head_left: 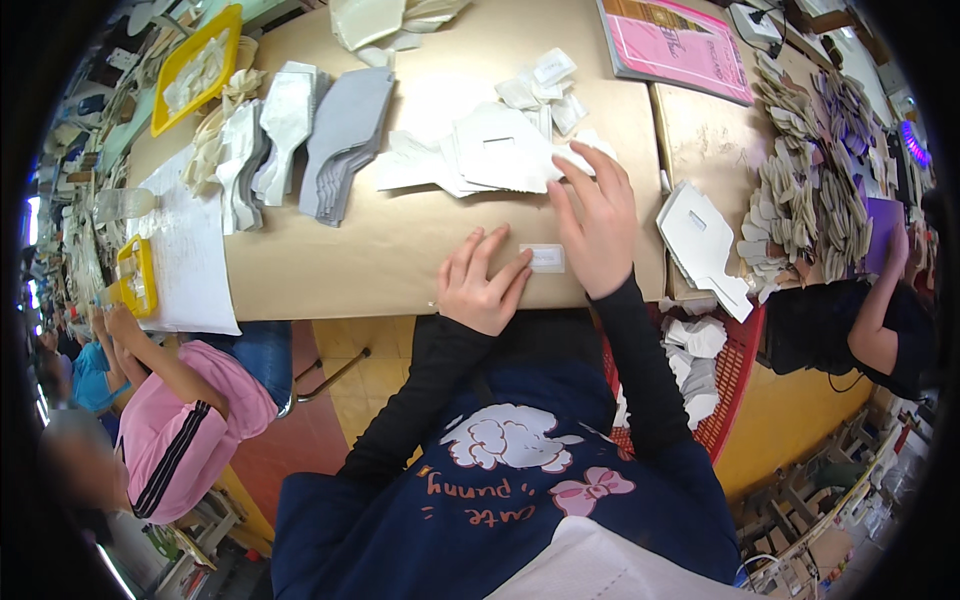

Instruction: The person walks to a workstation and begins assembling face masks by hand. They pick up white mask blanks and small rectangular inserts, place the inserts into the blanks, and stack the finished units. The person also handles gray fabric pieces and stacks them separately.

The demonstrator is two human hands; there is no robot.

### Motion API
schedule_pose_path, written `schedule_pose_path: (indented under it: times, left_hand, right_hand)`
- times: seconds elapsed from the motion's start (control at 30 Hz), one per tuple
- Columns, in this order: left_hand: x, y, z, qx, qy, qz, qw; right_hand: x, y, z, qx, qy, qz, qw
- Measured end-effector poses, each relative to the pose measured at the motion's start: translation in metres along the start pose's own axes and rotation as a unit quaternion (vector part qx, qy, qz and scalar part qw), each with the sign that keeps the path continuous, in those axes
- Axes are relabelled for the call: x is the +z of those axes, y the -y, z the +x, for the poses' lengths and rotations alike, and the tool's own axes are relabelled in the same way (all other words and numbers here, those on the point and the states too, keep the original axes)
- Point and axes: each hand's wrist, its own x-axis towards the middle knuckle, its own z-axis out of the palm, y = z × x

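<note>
My left hand (484, 283) rests at the near edge of the table, fingers spread and holding nothing. One of its fingertips touches the left end of a small white rectangular label (545, 259) lying flat. To the right, my right hand (597, 222) reaches forward with its fingers stretched apart. Its fingertips are over the right end of several overlapping white cut pieces (500, 148), one with a rectangular patch on it. Whether those fingertips press on a piece is hard to see. Just beyond lies a loose heap of small white rectangular labels (551, 70).
Grey cut pieces (346, 135) and white ones (285, 130) lie fanned at left, near a yellow tray (236, 25). A pink notebook (685, 50) is at far right. More white pieces (697, 232) overhang the right edge above a red basket (738, 385). Other people sit on both sides.
</note>
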Motion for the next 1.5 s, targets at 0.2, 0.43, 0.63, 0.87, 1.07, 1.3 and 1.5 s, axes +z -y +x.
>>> schedule_pose_path:
  times: [0.2,0.43,0.63,0.87,1.07,1.3,1.5]
  left_hand:
    - [0.005,0.009,-0.006,0.078,-0.005,-0.029,0.997]
    - [0.009,0.012,-0.018,0.113,0.01,-0.092,0.989]
    - [0.009,0.014,-0.019,0.12,0.05,-0.127,0.983]
    - [0.013,0.017,-0.025,0.101,0.163,-0.086,0.978]
    - [-0.017,0.038,-0.003,0.06,0.146,-0.3,0.941]
    - [-0.035,0.03,0.002,-0.25,0.137,-0.564,0.775]
    - [-0.025,0.021,0.018,-0.191,0.144,-0.384,0.892]
  right_hand:
    - [0.048,-0.023,0.016,-0.034,0.006,-0.067,0.997]
    - [0.044,-0.03,0.013,-0.021,-0.01,0.037,0.999]
    - [0.041,-0.028,0.013,0.027,-0.034,0.121,0.992]
    - [-0.02,-0.028,-0.003,0.068,-0.095,0.241,0.964]
    - [-0.075,-0.022,-0.031,0.192,0.023,0.312,0.93]
    - [-0.062,-0.017,-0.054,0.192,0.173,0.298,0.919]
    - [-0.043,-0.017,-0.047,0.102,0.185,0.191,0.959]
